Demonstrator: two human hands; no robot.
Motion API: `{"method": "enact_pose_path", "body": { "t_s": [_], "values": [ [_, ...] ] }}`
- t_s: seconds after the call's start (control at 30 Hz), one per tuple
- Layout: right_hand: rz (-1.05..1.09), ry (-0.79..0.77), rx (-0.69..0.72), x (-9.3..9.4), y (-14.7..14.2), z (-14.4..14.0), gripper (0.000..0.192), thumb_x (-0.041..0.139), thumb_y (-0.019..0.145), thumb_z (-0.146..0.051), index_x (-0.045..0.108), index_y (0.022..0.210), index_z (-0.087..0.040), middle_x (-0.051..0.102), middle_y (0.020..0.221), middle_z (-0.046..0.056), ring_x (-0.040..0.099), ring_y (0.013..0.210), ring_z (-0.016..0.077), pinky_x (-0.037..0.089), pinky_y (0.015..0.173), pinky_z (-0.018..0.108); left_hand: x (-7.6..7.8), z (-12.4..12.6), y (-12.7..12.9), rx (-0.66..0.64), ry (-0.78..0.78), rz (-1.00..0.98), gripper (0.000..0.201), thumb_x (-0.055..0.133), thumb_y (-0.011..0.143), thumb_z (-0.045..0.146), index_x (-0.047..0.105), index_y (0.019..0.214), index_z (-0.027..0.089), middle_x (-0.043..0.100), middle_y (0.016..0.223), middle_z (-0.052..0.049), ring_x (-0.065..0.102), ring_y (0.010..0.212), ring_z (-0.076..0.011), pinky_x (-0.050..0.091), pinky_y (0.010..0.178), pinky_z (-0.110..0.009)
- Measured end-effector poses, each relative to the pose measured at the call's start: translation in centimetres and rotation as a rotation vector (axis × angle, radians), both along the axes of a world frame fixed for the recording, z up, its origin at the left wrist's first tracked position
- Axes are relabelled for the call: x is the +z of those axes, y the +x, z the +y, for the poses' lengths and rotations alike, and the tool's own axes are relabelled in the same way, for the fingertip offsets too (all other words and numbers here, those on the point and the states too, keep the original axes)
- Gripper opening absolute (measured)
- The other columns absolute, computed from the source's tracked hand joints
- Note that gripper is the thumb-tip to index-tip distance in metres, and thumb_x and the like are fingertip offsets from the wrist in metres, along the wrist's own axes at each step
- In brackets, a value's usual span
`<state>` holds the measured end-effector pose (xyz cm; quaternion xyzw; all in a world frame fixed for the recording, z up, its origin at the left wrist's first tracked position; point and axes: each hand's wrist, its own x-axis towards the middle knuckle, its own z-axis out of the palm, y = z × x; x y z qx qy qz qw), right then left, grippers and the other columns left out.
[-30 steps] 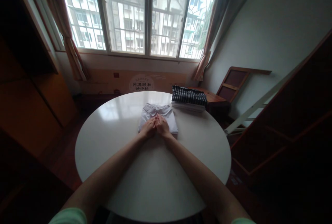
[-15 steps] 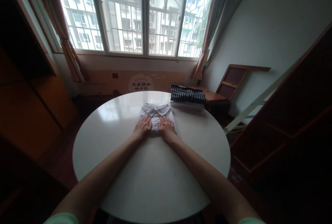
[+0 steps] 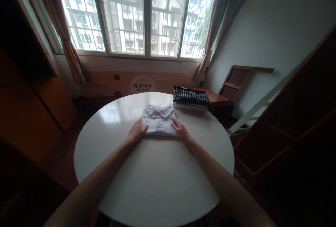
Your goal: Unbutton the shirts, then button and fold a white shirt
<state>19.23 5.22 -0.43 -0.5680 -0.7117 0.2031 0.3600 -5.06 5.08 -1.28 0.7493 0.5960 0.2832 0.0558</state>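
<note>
Head view, my feed: the round white table (image 3: 157, 178) carries two lots of clothing. The white shirt (image 3: 159, 120) lies folded flat toward the table's far side, collar pointing away from me, button line running down the middle, near edge roughly straight. To its right, near the far rim, I log a striped black-and-white garment (image 3: 190, 96) folded on top of white folded cloth (image 3: 190, 108); the layers below are too small to count. At far left stands a wooden cabinet (image 3: 49, 104); its dark upper part is too dim for me to read any contents. Left hand (image 3: 137, 130) sits at the shirt's left edge, right hand (image 3: 180, 129) at its right edge, both unclenched and touching the cloth, left thumb on the top face. The outer fingers are partly hidden, so I cannot tell whether either one pinches the fabric. Compared with one second ago, when both were together over the shirt's middle, and half a second ago, when they lay spread on its front, they are now out at the sides, and the lower button area is uncovered. Striped pile: position unchanged.
</note>
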Motion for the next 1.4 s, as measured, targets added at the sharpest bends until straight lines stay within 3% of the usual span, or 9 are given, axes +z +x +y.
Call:
{"method": "enact_pose_path", "body": {
  "t_s": [0.13, 0.3, 0.57, 0.93, 1.4],
  "values": [
    [0.112, -0.081, -0.343, 0.5, 2.8, 0.7, 0.034, 0.047, 0.074, -0.02, 0.056, 0.106, -0.011, 0.062, 0.103, 0.012, 0.059, 0.09, 0.0163, 0.043, 0.079, 0.025, 0.8, -0.2, -1.3, 0.064, -0.158, -0.392, 0.043, 0.04, 0.078, 0.026, 0.048, 0.116, 0.008, 0.058, 0.114, -0.016, 0.056, 0.102, -0.0214, 0.043, 0.087, -0.032],
    [0.056, -0.213, -0.29, 1.1, 4.1, 0.3, 0.022, 0.048, 0.074, -0.027, 0.064, 0.08, -0.014, 0.066, 0.069, 0.005, 0.059, 0.061, 0.012, 0.042, 0.058, 0.02, 2.1, -0.7, -2.9, -0.042, -0.355, -0.693, 0.033, 0.048, 0.066, 0.019, 0.058, 0.096, 0.009, 0.066, 0.095, -0.011, 0.062, 0.081, -0.0172, 0.049, 0.075, -0.029],
    [-0.003, -0.24, -0.191, 1.5, 3.9, -0.6, 0.023, 0.055, 0.069, -0.035, 0.064, 0.066, -0.013, 0.061, 0.057, 0.003, 0.053, 0.052, 0.011, 0.033, 0.049, 0.02, 3.7, -1.7, -3.7, -0.133, -0.415, -0.588, 0.029, 0.06, 0.051, 0.024, 0.06, 0.077, 0.011, 0.065, 0.071, -0.003, 0.06, 0.068, -0.0175, 0.047, 0.063, -0.028],
    [0.108, -0.327, -0.029, 2.7, 3.8, -1.4, 0.018, 0.062, 0.063, -0.029, 0.06, 0.059, -0.012, 0.057, 0.052, 0.001, 0.05, 0.048, 0.0096, 0.034, 0.047, 0.019, 3.8, -2.2, -3.8, -0.104, -0.305, -0.358, 0.028, 0.058, 0.056, 0.033, 0.062, 0.074, 0.013, 0.063, 0.07, -0.003, 0.058, 0.066, -0.018, 0.044, 0.058, -0.026],
    [0.047, -0.312, -0.033, 2.0, 4.0, -0.9, 0.019, 0.059, 0.065, -0.029, 0.057, 0.055, -0.013, 0.05, 0.044, -0.003, 0.043, 0.043, 0.0078, 0.029, 0.044, 0.019, 3.8, -2.2, -3.4, -0.066, -0.235, -0.297, 0.018, 0.054, 0.058, 0.03, 0.061, 0.067, 0.016, 0.063, 0.065, -0.002, 0.058, 0.063, -0.0168, 0.042, 0.056, -0.024]
  ]
}}
